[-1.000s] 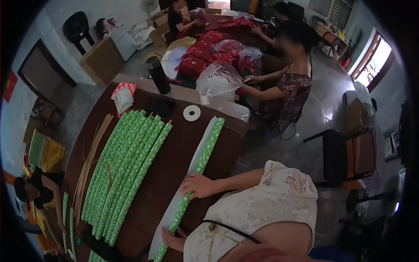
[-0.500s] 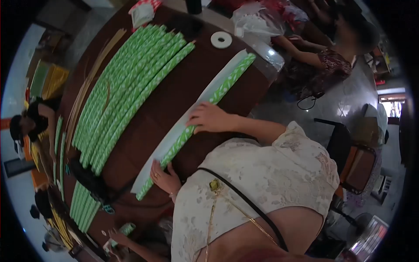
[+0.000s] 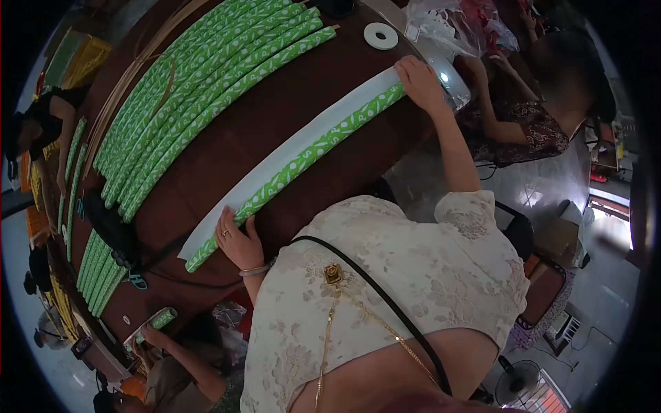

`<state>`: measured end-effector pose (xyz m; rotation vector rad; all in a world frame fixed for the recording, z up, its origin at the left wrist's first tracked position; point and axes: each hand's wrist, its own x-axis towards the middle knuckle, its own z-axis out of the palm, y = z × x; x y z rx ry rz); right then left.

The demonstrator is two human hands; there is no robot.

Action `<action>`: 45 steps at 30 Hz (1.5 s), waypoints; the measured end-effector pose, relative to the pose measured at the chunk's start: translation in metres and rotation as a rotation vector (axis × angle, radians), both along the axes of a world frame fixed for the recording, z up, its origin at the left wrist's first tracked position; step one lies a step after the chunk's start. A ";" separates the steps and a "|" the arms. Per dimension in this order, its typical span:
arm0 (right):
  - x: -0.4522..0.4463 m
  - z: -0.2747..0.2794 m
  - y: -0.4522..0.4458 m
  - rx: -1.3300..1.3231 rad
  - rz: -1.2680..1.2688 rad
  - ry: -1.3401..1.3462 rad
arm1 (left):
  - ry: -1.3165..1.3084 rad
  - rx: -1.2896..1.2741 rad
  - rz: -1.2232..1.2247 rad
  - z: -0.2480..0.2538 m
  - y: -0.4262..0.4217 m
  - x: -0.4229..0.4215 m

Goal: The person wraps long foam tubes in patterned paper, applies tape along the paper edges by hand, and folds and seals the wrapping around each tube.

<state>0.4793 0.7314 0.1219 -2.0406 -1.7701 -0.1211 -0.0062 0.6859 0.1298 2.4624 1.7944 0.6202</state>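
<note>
A green patterned tube (image 3: pixel 299 162) lies diagonally on the dark table, with a strip of white paper (image 3: pixel 275 151) along its far side. At the tube's far upper-right end, my right hand (image 3: pixel 418 81) has its fingers curled over the tube and paper. Near the lower-left end is my left hand (image 3: pixel 237 237), wearing a ring and bracelet, with its thumb on the near side and fingers over the paper. Many similar green tubes (image 3: pixel 206 89) lie side by side at the upper left.
A white tape roll (image 3: pixel 381 36) sits near the table's far edge. Brown strips (image 3: pixel 131 76), a black object (image 3: pixel 113 230) and more tubes (image 3: pixel 100 272) are at the left. Co-workers are at the right (image 3: pixel 530 131), left (image 3: pixel 51 127) and bottom left (image 3: pixel 179 358).
My right hand has slid up along the tube to its far end. My left hand stays near the lower end. The view has shifted, bringing the co-worker at the bottom left into fuller view.
</note>
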 end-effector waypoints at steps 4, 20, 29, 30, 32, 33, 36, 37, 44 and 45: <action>0.024 -0.007 0.008 -0.002 -0.076 0.036 | -0.007 0.009 0.010 0.000 -0.001 0.000; -0.121 0.056 -0.018 -0.213 0.566 0.212 | -0.031 -0.047 0.088 0.006 -0.002 0.004; -0.120 0.059 -0.005 -0.413 0.548 0.211 | -0.077 -0.089 0.086 0.007 -0.003 0.000; -0.115 0.061 -0.005 -0.413 0.555 0.207 | -0.077 -0.081 0.067 0.010 -0.003 0.003; -0.112 0.061 -0.005 -0.434 0.550 0.262 | -0.109 -0.082 0.058 0.013 -0.003 0.001; -0.111 0.061 -0.005 -0.434 0.552 0.260 | -0.137 -0.082 0.041 0.013 -0.003 0.001; -0.111 0.062 -0.005 -0.420 0.550 0.269 | -0.180 -0.094 0.038 0.012 -0.003 0.000; -0.111 0.065 -0.005 -0.443 0.545 0.294 | -0.180 -0.093 0.039 0.014 -0.004 0.000; -0.117 0.075 -0.007 -0.473 0.510 0.276 | -0.131 -0.125 0.023 0.015 -0.003 0.000; -0.115 0.075 -0.008 -0.473 0.504 0.276 | -0.117 -0.144 0.024 0.017 -0.003 0.000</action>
